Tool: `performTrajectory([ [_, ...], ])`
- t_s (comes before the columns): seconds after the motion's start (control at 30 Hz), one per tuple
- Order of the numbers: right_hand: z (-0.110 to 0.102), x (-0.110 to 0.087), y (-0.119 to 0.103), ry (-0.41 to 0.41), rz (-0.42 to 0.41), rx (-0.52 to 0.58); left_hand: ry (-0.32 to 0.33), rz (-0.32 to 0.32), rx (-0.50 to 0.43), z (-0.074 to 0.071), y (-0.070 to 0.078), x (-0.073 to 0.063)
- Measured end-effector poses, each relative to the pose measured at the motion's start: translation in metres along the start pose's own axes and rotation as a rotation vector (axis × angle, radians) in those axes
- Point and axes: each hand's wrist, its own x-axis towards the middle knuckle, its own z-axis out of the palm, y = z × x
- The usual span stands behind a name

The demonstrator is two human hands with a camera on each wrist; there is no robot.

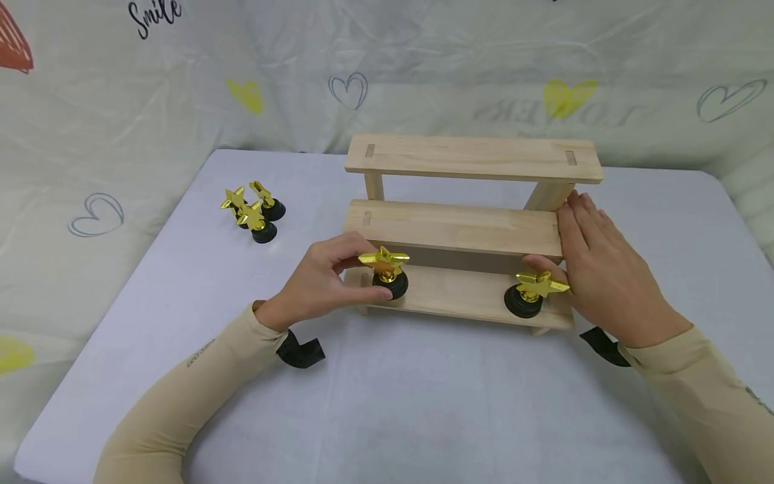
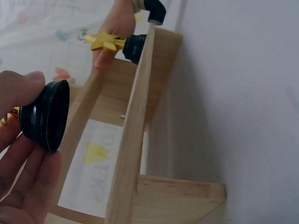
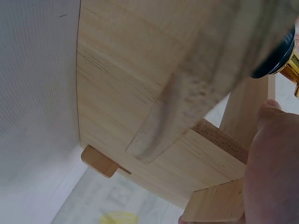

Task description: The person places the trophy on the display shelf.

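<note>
My left hand pinches a gold star trophy with a black round base between thumb and fingers, over the left part of the lowest board. In the left wrist view the base is off the board, its underside showing. A second star trophy stands on the right of the lowest board of a three-step wooden shelf. My right hand rests along the shelf's right end, fingers straight, thumb by the middle board behind that trophy. The right wrist view shows the side boards close up.
Several more star trophies stand grouped at the back left of the white-covered table. A light curtain with printed hearts hangs behind. Black straps hang at both wrists.
</note>
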Motion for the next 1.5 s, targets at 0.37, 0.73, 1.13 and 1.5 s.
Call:
performTrajectory([
  [0.37, 0.001, 0.002, -0.001, 0.01, -0.013, -0.003, -0.014, 0.008, 0.077, 0.006, -0.014, -0.002],
  [0.73, 0.001, 0.001, -0.001, 0.021, -0.009, 0.001, -0.031, 0.056, 0.222, 0.012, -0.022, -0.004],
  [1.13, 0.001, 0.0, 0.0, 0.023, -0.011, 0.005, -0.013, 0.064, 0.216, 0.008, -0.027, -0.007],
  [1.5, 0.002, 0.0, 0.0, 0.03, -0.016, -0.003, 0.012, 0.085, 0.257, 0.006, -0.029, -0.007],
])
